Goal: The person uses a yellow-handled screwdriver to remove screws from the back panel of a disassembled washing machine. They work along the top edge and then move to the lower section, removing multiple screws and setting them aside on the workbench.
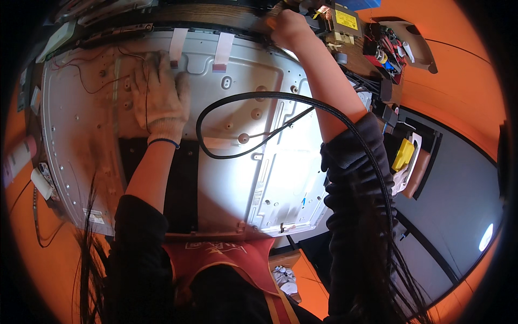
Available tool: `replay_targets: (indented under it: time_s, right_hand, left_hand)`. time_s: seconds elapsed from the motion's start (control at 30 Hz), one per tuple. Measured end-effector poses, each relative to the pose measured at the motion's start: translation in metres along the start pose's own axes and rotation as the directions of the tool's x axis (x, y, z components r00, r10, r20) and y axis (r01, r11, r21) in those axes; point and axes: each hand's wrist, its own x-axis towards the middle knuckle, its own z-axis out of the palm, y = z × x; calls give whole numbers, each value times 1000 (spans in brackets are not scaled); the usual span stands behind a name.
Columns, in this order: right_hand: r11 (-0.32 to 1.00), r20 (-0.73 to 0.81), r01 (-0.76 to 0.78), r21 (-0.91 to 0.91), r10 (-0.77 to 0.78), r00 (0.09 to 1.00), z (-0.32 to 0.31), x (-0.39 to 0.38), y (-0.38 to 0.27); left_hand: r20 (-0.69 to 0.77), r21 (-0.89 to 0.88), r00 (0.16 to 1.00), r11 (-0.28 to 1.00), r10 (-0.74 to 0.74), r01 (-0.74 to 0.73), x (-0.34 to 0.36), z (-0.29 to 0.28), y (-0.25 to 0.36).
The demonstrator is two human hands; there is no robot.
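A large silver metal panel [216, 113], like the back of a flat screen, lies in front of me. My left hand [159, 94], in a pale knit glove, rests flat on its left part with the fingers stretched out. Thin dark red wires [86, 83] run over the panel beside that hand. My bare right hand [290, 29] reaches to the panel's far edge, its fingers closed. A bit of orange shows at those fingers, too blurred to name. Two pale tape strips [223, 48] hang over the far edge between my hands.
A black braided cable [243, 97] loops above the panel and passes over my right forearm. At the far right stand a box with a yellow label [346, 20] and an open carton [415, 43] near loose tools and wires. A pink-and-white roll [19, 159] lies at the left.
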Motion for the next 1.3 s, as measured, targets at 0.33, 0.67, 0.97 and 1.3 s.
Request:
replay_targets:
  time_s: [0.33, 0.67, 0.97, 1.3]
  right_hand:
    - [996, 5, 3, -90, -2, 1000, -3, -6, -13]
    - [997, -38, 77, -9, -77, 996, 3, -7, -7]
    - [927, 12, 369, -65, -369, 929, 0, -13, 3]
    - [1000, 0, 10, -26, -10, 1000, -1, -14, -6]
  left_hand:
    - [-17, -13, 1000, 1000, 4, -4, 2, 0, -1]
    - [84, -134, 996, 990, -40, 51, 1, 0, -1]
    - [21, -30, 1000, 1000, 6, -6, 2, -3, 6]
    - [-77, 33, 991, 994, 106, -103, 3, -2, 3]
